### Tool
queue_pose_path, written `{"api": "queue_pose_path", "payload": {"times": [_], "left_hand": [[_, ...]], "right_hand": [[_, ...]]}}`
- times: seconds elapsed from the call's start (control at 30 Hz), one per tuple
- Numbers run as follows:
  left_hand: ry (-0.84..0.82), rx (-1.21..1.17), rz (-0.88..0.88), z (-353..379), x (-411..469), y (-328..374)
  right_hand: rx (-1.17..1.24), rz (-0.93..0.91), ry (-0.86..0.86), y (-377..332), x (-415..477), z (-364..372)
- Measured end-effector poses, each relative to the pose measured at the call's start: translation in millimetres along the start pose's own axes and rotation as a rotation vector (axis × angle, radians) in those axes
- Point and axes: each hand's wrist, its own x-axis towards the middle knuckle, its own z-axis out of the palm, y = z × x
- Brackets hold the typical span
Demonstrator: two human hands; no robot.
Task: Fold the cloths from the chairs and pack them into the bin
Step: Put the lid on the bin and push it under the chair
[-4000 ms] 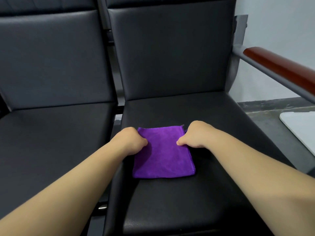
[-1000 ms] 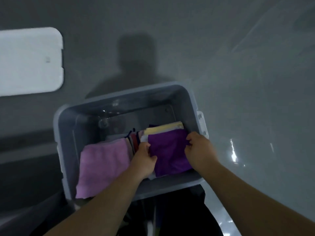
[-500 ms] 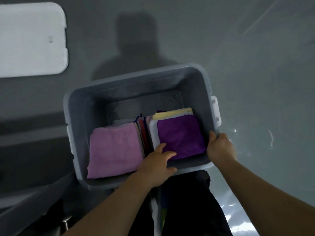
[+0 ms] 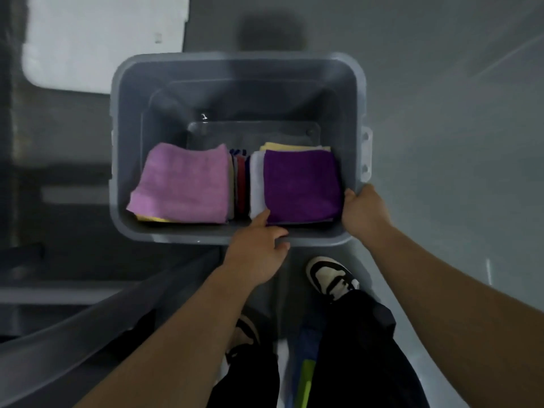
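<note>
A grey plastic bin (image 4: pixel 235 58) stands on the floor below me. Inside it, the folded purple cloth (image 4: pixel 300 187) lies on top of the right stack, over white and yellow cloths. A folded pink cloth (image 4: pixel 182 184) tops the left stack, and several cloths stand on edge between the two stacks. My left hand (image 4: pixel 256 254) rests at the near rim, its forefinger stretched out onto the purple cloth's near left corner. My right hand (image 4: pixel 365 213) grips the bin's rim at the near right corner, fingers curled over the edge.
A white lid (image 4: pixel 103 39) lies on the grey floor to the far left of the bin. My black-and-white shoe (image 4: pixel 332 278) stands just in front of the bin. A dark curved chair part (image 4: pixel 88 319) crosses the lower left.
Both hands carried the purple cloth from the chair seat into the bin and let it go. My right hand moved to the rim; my left hand drew back toward the near rim.
</note>
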Motion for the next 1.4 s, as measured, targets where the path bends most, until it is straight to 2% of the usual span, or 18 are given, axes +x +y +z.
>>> {"api": "queue_pose_path", "payload": {"times": [0.23,0.33,0.47,0.57,0.67,0.77,0.87,1.0,1.17,1.3,1.4], "left_hand": [[0.213,0.085,-0.239,-27.5,-15.9,-65.8],[0.278,0.031,-0.309,-33.3,-27.3,-86.2],[0.351,-0.117,-0.334,-50.0,-45.0,-83.3],[0.361,-0.371,-0.372,-63.0,-55.7,-56.3],[0.410,-0.721,-0.523,-77.7,-55.1,-15.5],[0.503,-1.218,-0.772,-86.7,-46.7,21.8],[0.455,-1.766,-1.012,-91.7,-32.5,48.6],[0.404,-2.231,-1.077,-86.9,-7.6,56.4],[0.484,-2.531,-1.019,-82.2,21.1,34.0],[0.560,-2.602,-1.077,-78.9,27.1,21.4],[0.667,-2.584,-1.067,-81.2,28.7,9.2]], "right_hand": [[-0.120,-0.115,-0.240,-67.4,-20.3,84.9],[-0.148,-0.191,-0.311,-95.2,-34.2,113.3],[-0.280,-0.272,-0.456,-120.4,-43.6,109.5],[-0.272,-0.302,-0.405,-129.2,-42.4,79.2],[-0.334,-0.348,-0.411,-147.2,-41.1,43.9],[-0.381,-0.365,-0.434,-172.7,-44.1,11.7],[-0.405,-0.378,-0.412,-199.6,-33.2,2.3],[-0.389,-0.313,-0.439,-226.7,-12.4,24.5],[-0.234,-0.233,-0.467,-225.4,34.3,68.1],[-0.363,-0.351,-0.384,-235.0,39.3,78.1],[-0.309,-0.377,-0.455,-252.9,38.0,94.3]]}}
